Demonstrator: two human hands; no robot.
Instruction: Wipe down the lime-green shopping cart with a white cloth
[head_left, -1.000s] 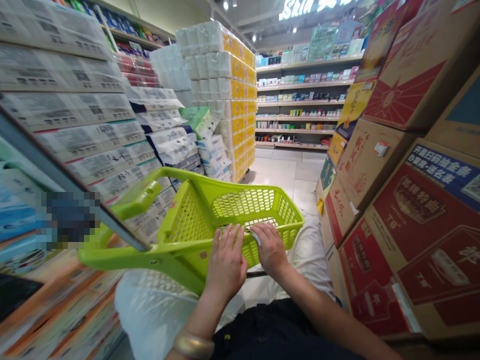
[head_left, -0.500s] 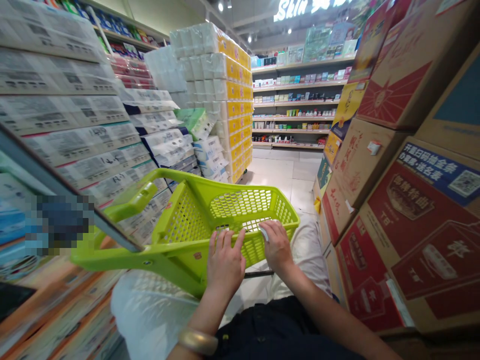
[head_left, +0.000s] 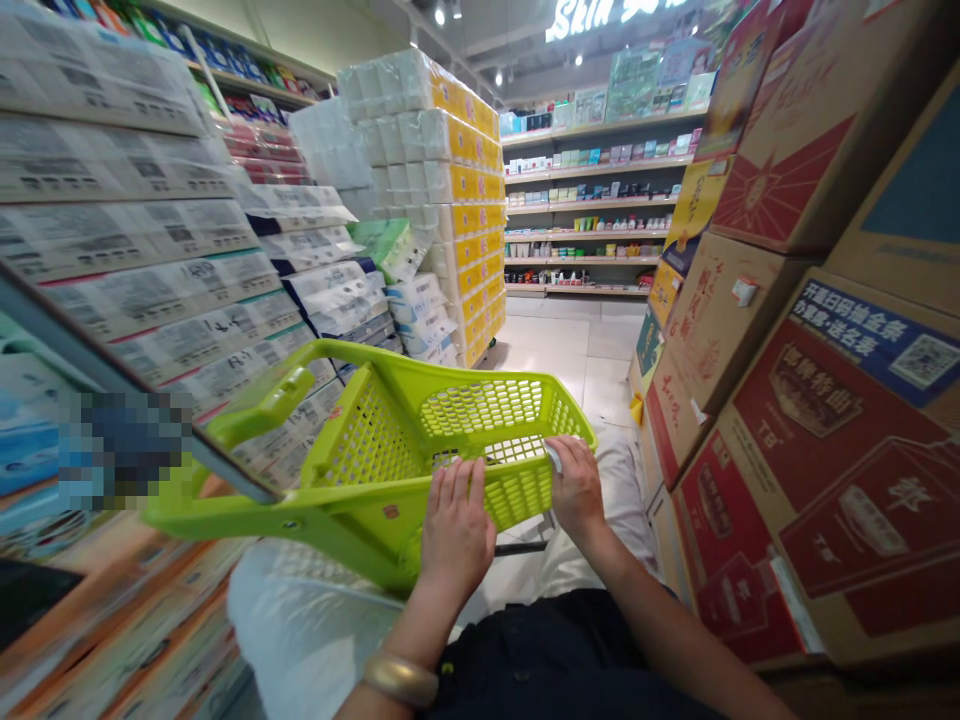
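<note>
Lime-green plastic shopping basket [head_left: 367, 430] is in front of the person's body, with its long handle [head_left: 262, 400] reaching to the left, and both hands are on it. The left hand [head_left: 454, 530], with a gold-coloured bangle [head_left: 400, 680] on the wrist, lies on the near edge, its fingers [head_left: 457, 490] a little spread. The right hand [head_left: 577, 490] has moved further right along the rim since a second ago, so the gap between the two hands is now wider, and the basket gets touch at two more separated places. Its fingers are close together and curl over the rim, and a small whitish thing [head_left: 553, 458] near them is too small to tell. Red-printed cardboard cartons [head_left: 847, 470] stand on the right, and wrapped toilet paper rolls [head_left: 427, 200] are stacked ahead
</note>
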